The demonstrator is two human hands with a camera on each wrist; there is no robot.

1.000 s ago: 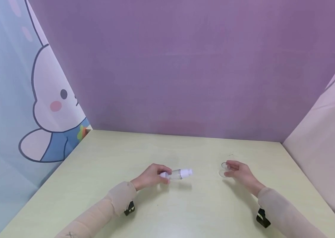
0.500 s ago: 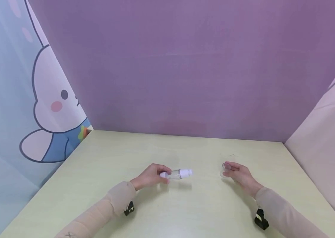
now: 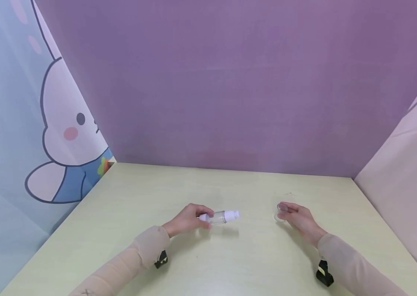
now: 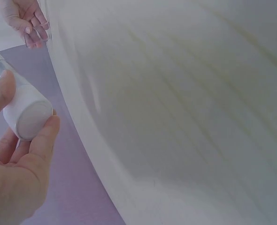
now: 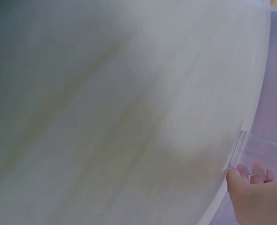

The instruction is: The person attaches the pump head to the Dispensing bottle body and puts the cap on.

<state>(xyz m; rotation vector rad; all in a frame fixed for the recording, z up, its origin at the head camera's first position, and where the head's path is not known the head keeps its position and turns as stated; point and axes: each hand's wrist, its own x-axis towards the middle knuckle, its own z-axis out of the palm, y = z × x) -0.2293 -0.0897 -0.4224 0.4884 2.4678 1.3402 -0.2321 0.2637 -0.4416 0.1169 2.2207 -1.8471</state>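
My left hand (image 3: 191,218) grips a small bottle (image 3: 217,217) by its white bottom end, fingers and thumb curled round it. The bottle lies sideways above the table, with a see-through middle and a white top pointing right. Its round white base (image 4: 34,118) faces the left wrist camera. Over to the right, my right hand (image 3: 302,220) holds a clear, cup-like cap (image 3: 278,216) between thumb and fingers. The cap stands roughly upright at the table, its rim up. In the right wrist view the clear wall of the cap (image 5: 257,149) shows in front of several fingertips.
Both hands work over a pale yellow table (image 3: 149,189). A purple panel (image 3: 208,90) rises behind its back edge. Printed curtains (image 3: 5,164) hang at the left and right sides. Faint marks (image 3: 288,193) lie on the table behind the right hand.
The clear cap has shifted very slightly to the right, and its rim now sits more directly over its base. My left hand and the bottle have stayed where they were.
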